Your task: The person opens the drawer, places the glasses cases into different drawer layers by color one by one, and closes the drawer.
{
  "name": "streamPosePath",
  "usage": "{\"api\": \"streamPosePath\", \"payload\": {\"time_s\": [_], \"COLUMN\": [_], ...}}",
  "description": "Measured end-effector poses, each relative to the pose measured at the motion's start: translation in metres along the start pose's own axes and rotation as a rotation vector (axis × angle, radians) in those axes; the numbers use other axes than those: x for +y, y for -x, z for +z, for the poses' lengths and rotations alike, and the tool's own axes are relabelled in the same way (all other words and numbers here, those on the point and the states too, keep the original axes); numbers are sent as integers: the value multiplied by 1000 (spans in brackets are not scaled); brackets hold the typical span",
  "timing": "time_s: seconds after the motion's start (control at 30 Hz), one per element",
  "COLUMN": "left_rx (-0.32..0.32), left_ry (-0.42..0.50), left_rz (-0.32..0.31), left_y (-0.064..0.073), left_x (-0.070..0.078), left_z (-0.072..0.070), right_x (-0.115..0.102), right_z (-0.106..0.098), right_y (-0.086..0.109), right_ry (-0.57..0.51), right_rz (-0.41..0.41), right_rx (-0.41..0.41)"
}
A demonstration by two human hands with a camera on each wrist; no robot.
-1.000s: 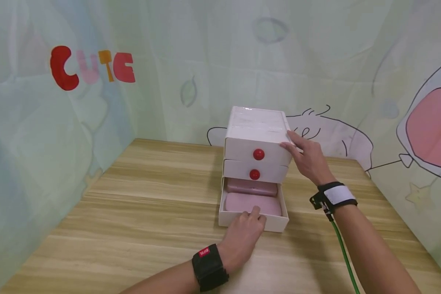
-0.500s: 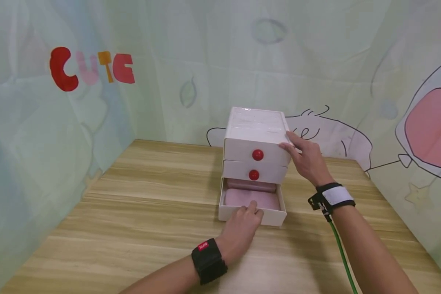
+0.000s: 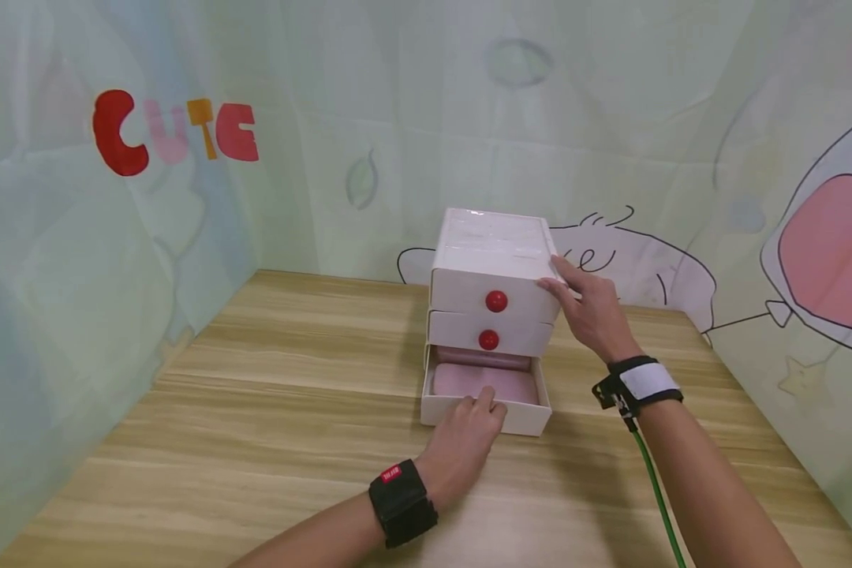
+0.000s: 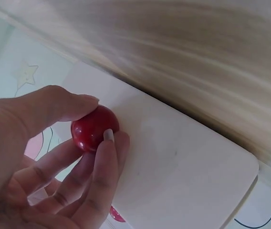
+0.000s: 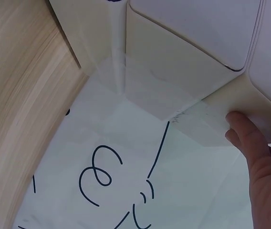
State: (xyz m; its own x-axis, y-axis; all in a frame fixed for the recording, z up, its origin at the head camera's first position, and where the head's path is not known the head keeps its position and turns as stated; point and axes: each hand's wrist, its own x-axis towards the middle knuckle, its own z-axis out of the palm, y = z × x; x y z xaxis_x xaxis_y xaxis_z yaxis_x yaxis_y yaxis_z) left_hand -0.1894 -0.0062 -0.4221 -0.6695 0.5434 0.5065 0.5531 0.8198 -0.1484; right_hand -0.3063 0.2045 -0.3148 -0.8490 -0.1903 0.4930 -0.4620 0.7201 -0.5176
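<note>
A white drawer unit (image 3: 493, 244) stands on the table with its bottom drawer (image 3: 524, 420) partly out. Inside that drawer lie a smooth pink rounded thing (image 3: 461, 380) and a second pink, shinier one (image 3: 483, 360) behind it. At the drawer's front, my left hand (image 3: 461, 446) pinches a round red knob (image 4: 91, 126) between thumb and fingers, seen close up in the left wrist view. My right hand (image 3: 592, 312) holds the unit's upper right front corner, thumb on the front and fingers along the side.
The two upper drawers are closed, with red knobs (image 3: 496, 300) on their fronts. Printed cloth walls (image 3: 326, 118) enclose the wooden table (image 3: 255, 410) at the back and both sides. A green cable (image 3: 655, 481) hangs from the right wrist strap.
The bottom drawer has slid a little way into the unit, my left hand moving with it on the knob. My right hand has stayed at the corner.
</note>
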Motion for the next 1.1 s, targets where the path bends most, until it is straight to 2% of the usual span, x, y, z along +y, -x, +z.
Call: {"api": "streamPosePath", "payload": {"time_s": [0.5,0.77,1.1], "left_rx": [-15,-41,-29], "left_ry": [28,88,76], "left_rz": [-31,-76,-106], "left_y": [-10,-15,-23], "left_x": [-1,-5,-10], "left_z": [-3,6,16], "right_x": [0,0,0], "right_z": [1,2,3], "right_y": [1,0,0], "right_ry": [4,-3,6], "right_rz": [10,23,28], "right_rx": [12,9,14]}}
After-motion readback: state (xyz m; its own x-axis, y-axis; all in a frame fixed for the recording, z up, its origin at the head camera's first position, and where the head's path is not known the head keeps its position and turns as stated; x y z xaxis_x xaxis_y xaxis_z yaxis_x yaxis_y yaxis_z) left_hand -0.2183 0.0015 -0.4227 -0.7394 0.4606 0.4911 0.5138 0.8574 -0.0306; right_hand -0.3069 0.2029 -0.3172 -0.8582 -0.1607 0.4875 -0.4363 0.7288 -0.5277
